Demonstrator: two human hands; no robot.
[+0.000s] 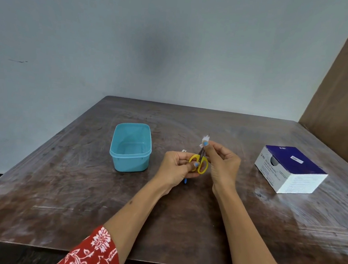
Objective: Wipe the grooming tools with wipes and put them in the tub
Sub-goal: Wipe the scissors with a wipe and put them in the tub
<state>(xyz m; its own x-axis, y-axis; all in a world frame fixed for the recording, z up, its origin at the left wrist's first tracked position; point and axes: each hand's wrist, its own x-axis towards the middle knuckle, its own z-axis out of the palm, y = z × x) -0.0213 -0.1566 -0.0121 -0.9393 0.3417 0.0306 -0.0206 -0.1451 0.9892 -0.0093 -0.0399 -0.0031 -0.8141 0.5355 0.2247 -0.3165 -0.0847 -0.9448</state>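
Observation:
Small scissors with yellow handles (203, 164) are held above the middle of the table, blades pointing away from me. My left hand (176, 167) grips the handles. My right hand (222, 158) pinches a white wipe (206, 140) around the blades near their tip. An empty light blue tub (116, 148) stands on the table to the left of my hands. A small blue object (185, 181) shows just under my left hand; what it is I cannot tell.
A blue and white box of alcohol swabs (294, 171) sits at the right of the dark wooden table (61, 196). A small white scrap (183, 151) lies behind my left hand. A wall rises behind the table and a brown panel at the right.

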